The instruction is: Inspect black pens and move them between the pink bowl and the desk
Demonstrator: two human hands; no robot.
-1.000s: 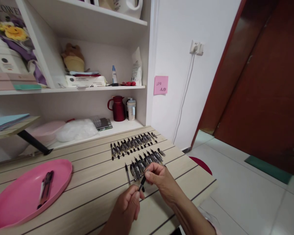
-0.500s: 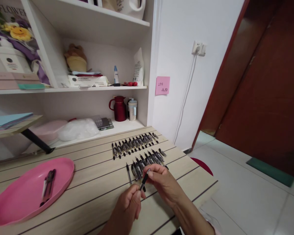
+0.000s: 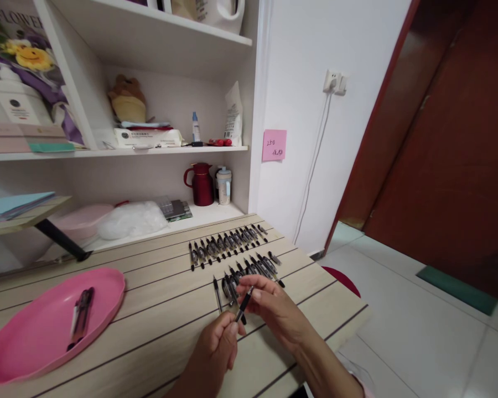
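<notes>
Over the front of the table, my left hand is closed round the lower barrel of a pen with a black grip, its tip slanting up to the right. At that tip, the thumb and forefinger of my right hand pinch close together; its other fingers are partly hidden. Just behind my hands lies a row of pens, part of it covered by my right hand. A single pen lies at the left end of this row. Farther back is a second row of pens and small parts.
On the left of the table stands a pink tray with several pens in it. Behind the table, a white shelf holds a red jug and a light cup. A raised stand is at the far left.
The forefinger of my right hand has shifted slightly up and left at the pen tip. My left hand keeps its hold, and the rows of pens look the same.
</notes>
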